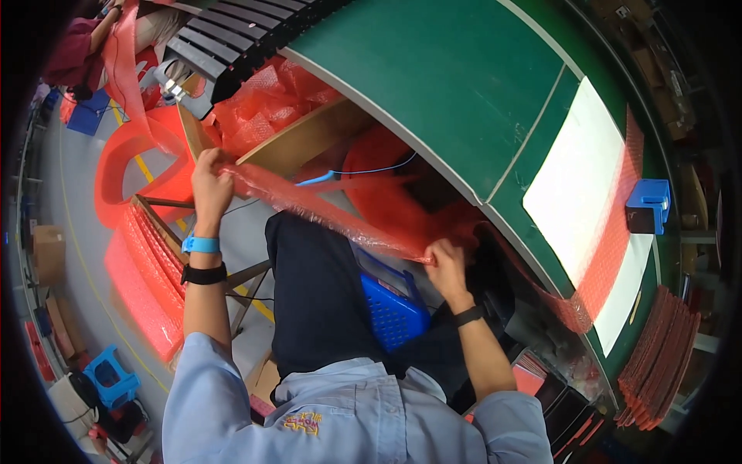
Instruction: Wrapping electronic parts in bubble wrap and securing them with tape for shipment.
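Observation:
A long strip of red bubble wrap (325, 210) is stretched across my lap between my two hands. My left hand (210, 189) is closed on its left end, just beside the corner of a bin. Lower and to the right, my right hand (446, 271) pinches the strip with closed fingers. Another length of red bubble wrap (607, 247) lies over a white sheet (568, 174) on the green table (433, 85) and droops off the near edge. Whether it joins the strip in my hands I cannot tell. A blue block-shaped object (649, 206) rests at the wrap's far side.
A bin holds crumpled red bubble wrap (267, 108) under the table. Folded bubble wrap (143, 278) stands at left, with loose loops on the floor behind. A blue plastic stool (394, 309) shows between my legs. A black slatted conveyor (232, 35) and a co-worker (77, 50) are at far left.

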Demonstrator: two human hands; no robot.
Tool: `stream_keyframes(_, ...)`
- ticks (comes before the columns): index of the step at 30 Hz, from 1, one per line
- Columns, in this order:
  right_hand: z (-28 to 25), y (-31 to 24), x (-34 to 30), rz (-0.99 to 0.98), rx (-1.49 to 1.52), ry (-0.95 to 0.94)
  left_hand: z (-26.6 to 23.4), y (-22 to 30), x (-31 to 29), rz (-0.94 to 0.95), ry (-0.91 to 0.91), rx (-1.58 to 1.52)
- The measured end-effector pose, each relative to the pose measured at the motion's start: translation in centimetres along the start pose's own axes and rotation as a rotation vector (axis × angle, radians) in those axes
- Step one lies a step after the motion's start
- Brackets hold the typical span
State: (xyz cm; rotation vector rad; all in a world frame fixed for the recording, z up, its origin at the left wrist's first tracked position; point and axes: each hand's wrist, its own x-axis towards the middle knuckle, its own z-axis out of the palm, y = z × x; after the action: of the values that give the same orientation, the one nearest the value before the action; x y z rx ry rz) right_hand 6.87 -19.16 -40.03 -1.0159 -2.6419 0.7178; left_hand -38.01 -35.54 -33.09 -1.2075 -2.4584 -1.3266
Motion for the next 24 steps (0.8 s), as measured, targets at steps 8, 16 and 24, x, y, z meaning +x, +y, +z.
stream_keyframes(8, -2.2, 0.9, -2.9, -0.309, -0.164, 0.043, -1.3, -3.7, -0.1, -0.456, -0.042, 0.206)
stream_keyframes(16, 0.7, 1.7, -1.7, 0.035, -0.532, -0.245, 2.7, 8.2, -2.2, -0.308, -0.745, -0.288)
stream_keyframes(24, -7.0, -13.0, 3.2, -0.167, 0.248, 0.162, 3.8, 21.1, -6.8, 0.462, -0.731, -0.2)
